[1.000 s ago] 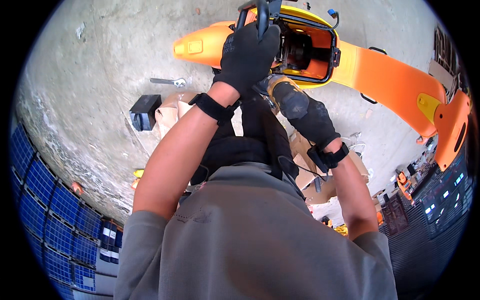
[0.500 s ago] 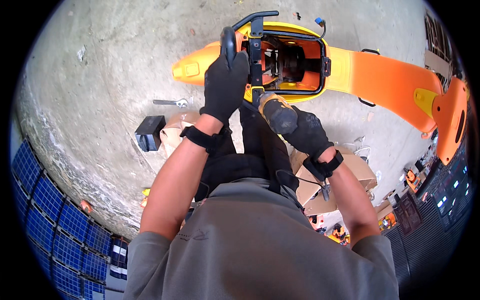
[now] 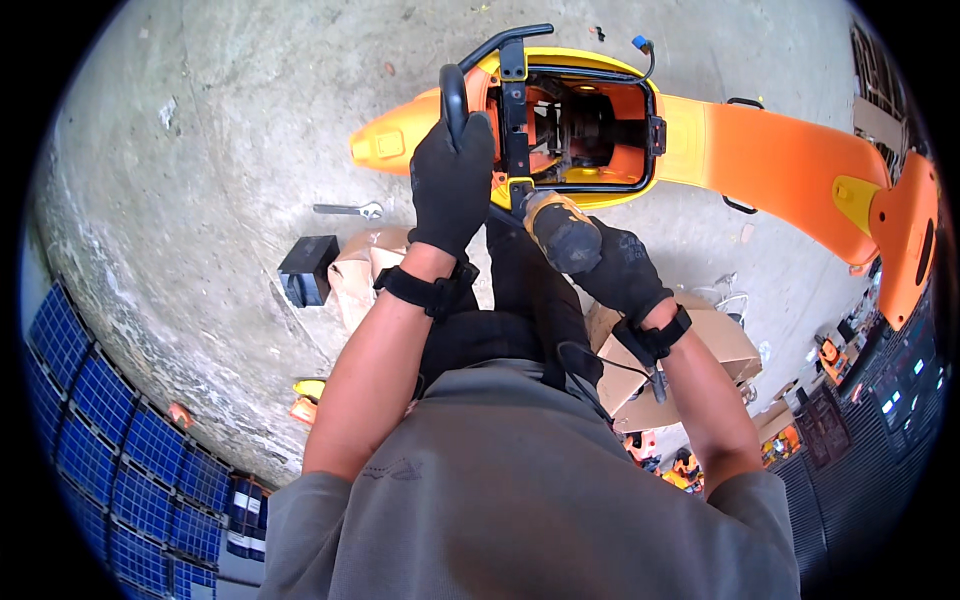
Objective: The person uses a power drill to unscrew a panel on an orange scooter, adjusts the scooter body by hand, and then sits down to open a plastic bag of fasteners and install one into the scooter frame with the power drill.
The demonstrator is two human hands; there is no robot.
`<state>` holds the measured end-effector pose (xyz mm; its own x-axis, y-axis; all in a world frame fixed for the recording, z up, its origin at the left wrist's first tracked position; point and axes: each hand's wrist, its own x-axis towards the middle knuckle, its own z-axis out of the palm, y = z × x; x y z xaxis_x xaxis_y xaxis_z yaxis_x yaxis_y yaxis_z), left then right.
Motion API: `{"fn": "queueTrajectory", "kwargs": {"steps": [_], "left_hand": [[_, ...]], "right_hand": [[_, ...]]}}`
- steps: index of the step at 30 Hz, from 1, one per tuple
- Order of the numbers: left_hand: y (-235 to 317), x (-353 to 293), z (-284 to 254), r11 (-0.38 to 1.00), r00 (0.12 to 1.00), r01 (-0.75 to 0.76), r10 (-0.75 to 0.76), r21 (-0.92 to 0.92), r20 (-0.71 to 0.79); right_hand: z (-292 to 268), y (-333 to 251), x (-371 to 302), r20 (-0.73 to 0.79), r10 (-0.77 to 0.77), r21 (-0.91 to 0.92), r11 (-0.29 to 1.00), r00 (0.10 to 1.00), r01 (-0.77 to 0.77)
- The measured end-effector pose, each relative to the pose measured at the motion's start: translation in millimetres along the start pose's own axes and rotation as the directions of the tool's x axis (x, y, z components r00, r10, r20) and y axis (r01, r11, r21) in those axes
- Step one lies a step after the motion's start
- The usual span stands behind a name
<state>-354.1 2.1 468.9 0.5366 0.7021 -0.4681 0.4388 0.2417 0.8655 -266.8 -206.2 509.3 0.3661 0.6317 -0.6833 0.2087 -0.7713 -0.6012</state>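
Note:
My gloved left hand (image 3: 450,185) is closed round the near end of a curved black grab rail (image 3: 454,95). That rail is fixed across an orange and yellow scooter body (image 3: 395,143) on a dark metal bracket (image 3: 514,110). In my gloved right hand (image 3: 622,268) is a yellow and black power driver (image 3: 562,232). Its front end points at the near end of the bracket, beside a small yellow tab (image 3: 521,188). The tip is hidden, so contact cannot be told. Right of the bracket lies an open, black-rimmed compartment (image 3: 655,137).
An adjustable wrench (image 3: 348,210) lies on the concrete floor at the left. Near it stand a black box (image 3: 308,268) and a cardboard box (image 3: 362,268); more cardboard (image 3: 690,345) is at my right. A blue-tipped cable (image 3: 643,45) sticks up from the scooter. Blue crates (image 3: 125,440) line the lower left.
My left forearm has shifted inward, and the left hand sits slightly lower at the rail. The driver stays at the same spot by the bracket. The whole view has moved a little.

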Motion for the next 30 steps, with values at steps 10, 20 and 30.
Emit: {"fn": "queueTrajectory", "kwargs": {"steps": [10, 20, 30], "left_hand": [[-7, 10, -37, 0.953, 0.958, 0.205, -0.149, -0.221, 0.245], [-48, 101, -106, 0.965, 0.993, -0.107, 0.093, 0.241, 0.071], [9, 248, 4, 0.514, 0.734, -0.557, -0.062, 0.652, 0.676]], "right_hand": [[-3, -5, -2, 0.02, 0.074, 0.036, 0.997, 0.997, -0.075], [2, 4, 1, -0.01, 0.02, 0.075, 0.997, 1.0, -0.019], [-2, -5, 0, -0.027, 0.043, 0.083, 0.996, 0.999, -0.041]]}}
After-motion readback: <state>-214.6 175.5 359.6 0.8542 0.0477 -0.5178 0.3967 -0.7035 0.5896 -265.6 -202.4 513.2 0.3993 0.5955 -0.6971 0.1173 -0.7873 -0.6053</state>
